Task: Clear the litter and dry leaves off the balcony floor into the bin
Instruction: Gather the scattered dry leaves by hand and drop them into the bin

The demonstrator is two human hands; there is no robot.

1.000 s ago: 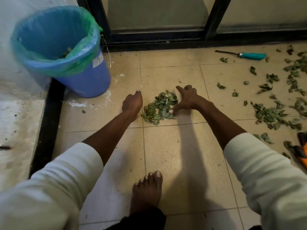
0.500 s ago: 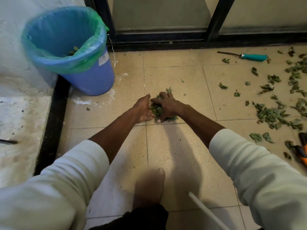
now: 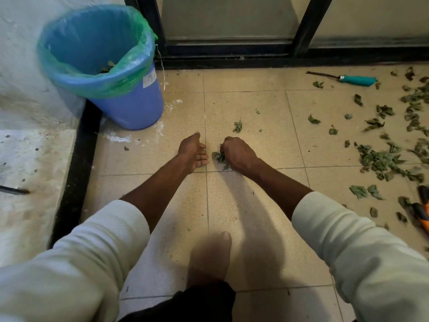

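My right hand (image 3: 239, 154) is curled into a fist round a clump of green dry leaves (image 3: 219, 156) on the beige tiled floor. Beside it, a small gap away, my left hand (image 3: 193, 152) lies relaxed with its palm turned up and holds nothing. A single leaf (image 3: 237, 126) lies just beyond the hands. The blue bin (image 3: 130, 105) with a green liner stands at the far left against the wall, a few leaves inside. More scattered leaves (image 3: 383, 161) cover the floor on the right.
A teal-handled tool (image 3: 355, 80) lies near the black door frame (image 3: 232, 59) at the back right. An orange and black tool (image 3: 423, 210) sits at the right edge. A raised white ledge (image 3: 30, 170) runs along the left. My bare foot (image 3: 209, 259) is below the hands.
My hands swept the spread pile together, then parted. The right hand now grips the gathered leaves in a fist, and the left hand has drawn back with its palm up.
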